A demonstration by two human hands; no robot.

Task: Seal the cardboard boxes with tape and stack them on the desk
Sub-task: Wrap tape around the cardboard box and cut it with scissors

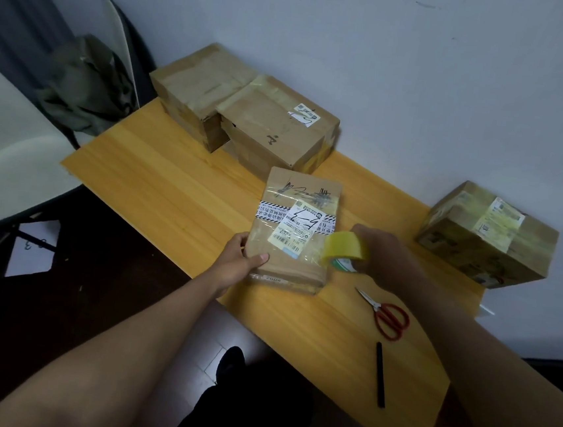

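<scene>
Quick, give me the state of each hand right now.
Left hand: grips the near left corner of the small flat box, thumb on top.
Right hand: holds the yellow tape roll at the box's right edge.

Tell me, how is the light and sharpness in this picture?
Head view: dim, bluish light; desk brightest, floor nearly black; glare on the clear tape over the small box; wide-angle bending at the edges; tape roll and right hand slightly soft.

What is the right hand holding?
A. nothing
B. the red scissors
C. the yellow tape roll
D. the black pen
C: the right hand grips the yellow tape roll beside the small box, while the scissors and the pen lie untouched on the desk.
</scene>
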